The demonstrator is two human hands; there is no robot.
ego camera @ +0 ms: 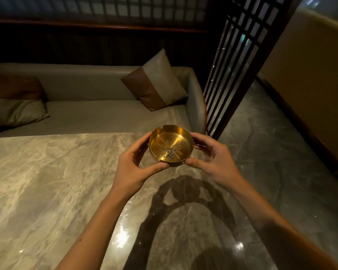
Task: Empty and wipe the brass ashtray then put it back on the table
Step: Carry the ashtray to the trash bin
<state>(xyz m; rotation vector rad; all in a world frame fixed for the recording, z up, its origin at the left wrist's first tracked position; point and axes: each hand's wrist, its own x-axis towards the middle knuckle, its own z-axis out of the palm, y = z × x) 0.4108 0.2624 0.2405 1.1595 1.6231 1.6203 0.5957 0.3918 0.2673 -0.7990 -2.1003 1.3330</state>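
Both hands, left hand [134,168] and right hand [213,159], grip the brass ashtray [171,146] above the table [47,182]'s far right corner. Ash [170,152] still inside. I'd keep it level till it's over a bin.

the surface [47,182] is a polished marble-patterned slab, pale grey-beige with lighter veins. small bright light spots glint on its near part, and dark shadows of two arms fall across its right side. beyond its far edge stands a grey sofa [105,114] carrying two-tone cushions: one [156,80] propped upright at the right end, others [14,112] at the left.
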